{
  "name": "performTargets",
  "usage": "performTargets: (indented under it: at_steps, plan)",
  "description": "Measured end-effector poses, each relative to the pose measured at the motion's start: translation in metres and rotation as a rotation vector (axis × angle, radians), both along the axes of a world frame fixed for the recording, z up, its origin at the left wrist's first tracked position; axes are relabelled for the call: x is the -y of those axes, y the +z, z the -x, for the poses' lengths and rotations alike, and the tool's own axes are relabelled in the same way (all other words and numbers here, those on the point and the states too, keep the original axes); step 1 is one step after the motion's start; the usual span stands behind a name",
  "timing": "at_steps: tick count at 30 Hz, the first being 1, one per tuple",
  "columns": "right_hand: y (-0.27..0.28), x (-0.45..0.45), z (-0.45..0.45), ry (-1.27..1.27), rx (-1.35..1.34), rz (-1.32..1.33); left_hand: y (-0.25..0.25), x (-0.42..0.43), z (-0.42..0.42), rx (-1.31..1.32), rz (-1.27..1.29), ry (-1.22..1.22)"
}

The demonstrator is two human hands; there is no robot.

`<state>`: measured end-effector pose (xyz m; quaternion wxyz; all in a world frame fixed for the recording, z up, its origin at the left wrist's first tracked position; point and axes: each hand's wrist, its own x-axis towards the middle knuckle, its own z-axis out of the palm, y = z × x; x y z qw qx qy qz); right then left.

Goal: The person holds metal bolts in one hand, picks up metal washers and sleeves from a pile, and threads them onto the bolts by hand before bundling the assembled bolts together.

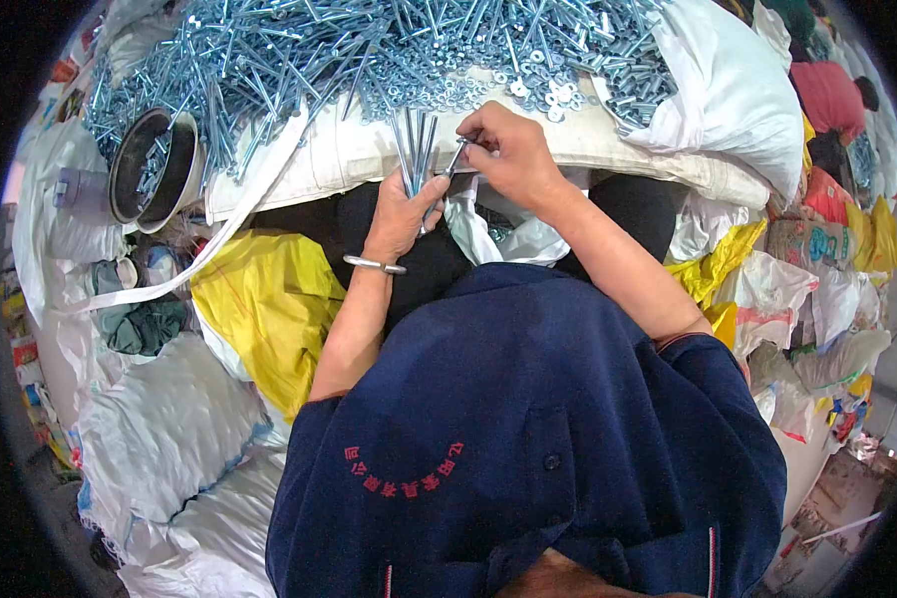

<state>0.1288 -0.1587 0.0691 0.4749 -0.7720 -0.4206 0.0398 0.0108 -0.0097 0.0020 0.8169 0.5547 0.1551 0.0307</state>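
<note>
Several long metal bolts (416,149) stand upright in my left hand (402,214), its fingers wrapped round their lower part. Close on the right, my right hand (515,154) pinches a small metal piece (457,155) against the upper side of the left hand; its exact shape is hard to make out. Beyond both hands a large heap of long bolts (299,60) covers the pale cloth surface (339,149). Small washers and nuts (558,95) lie at the heap's near edge, and short metal sleeves or bolts (638,80) lie to the right.
At the left is a dark-lined bowl (186,164) with metal pieces inside. A white sack (728,90) rests at the right of the heap. Yellow bags (269,299) and white sacks (169,419) lie around my legs. A white strap (199,261) crosses the left side.
</note>
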Motion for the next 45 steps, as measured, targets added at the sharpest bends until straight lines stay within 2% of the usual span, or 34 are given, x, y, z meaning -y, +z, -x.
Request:
performTargets:
  at_steps: [1,3,5,7,14,16,20,23,25,28,29,31,35,40,45]
  plan:
    - [0.000,0.001,0.002,0.001,0.000,0.001,0.001,0.002,0.000,0.009,-0.009,0.026]
    - [0.002,0.003,0.007,0.104,0.354,0.026,0.004,0.003,-0.001,0.018,-0.016,0.051]
    - [0.007,0.005,0.006,0.153,0.309,0.068,0.006,0.002,0.000,0.008,0.007,0.051]
    - [0.008,0.002,-0.002,0.174,0.479,-0.103,0.004,0.002,0.000,0.008,0.032,0.060]
    - [-0.006,-0.038,-0.090,-0.135,0.498,0.118,-0.002,-0.002,-0.002,0.029,0.082,0.018]
    - [-0.012,-0.052,-0.096,-0.200,0.533,0.350,-0.004,-0.002,-0.003,0.032,0.076,0.028]
    - [-0.022,-0.073,-0.095,-0.235,0.617,0.389,-0.001,-0.004,-0.003,0.024,0.062,0.036]
    - [-0.025,-0.075,-0.098,-0.252,0.585,0.370,-0.004,-0.003,-0.003,0.027,0.070,0.032]
    - [-0.020,-0.062,-0.098,-0.254,0.539,0.335,-0.003,-0.003,-0.004,0.025,0.090,0.039]
    - [0.002,-0.037,-0.086,-0.055,-0.179,0.175,-0.002,-0.004,-0.002,0.013,0.094,0.040]
    - [0.006,-0.030,-0.076,-0.052,-0.181,0.180,-0.002,-0.005,-0.003,0.009,0.093,0.034]
    - [0.012,-0.018,-0.060,0.114,-0.531,0.033,-0.001,-0.004,-0.004,0.005,0.092,0.023]
    - [0.010,-0.009,-0.037,0.204,-0.605,0.007,0.002,0.000,-0.004,0.011,0.076,0.019]
    - [0.015,-0.001,-0.030,0.150,-0.496,0.095,-0.001,0.001,-0.004,0.012,0.020,0.026]
    - [0.003,0.004,-0.017,0.170,-0.789,-0.023,0.002,0.000,-0.001,-0.010,0.022,0.027]
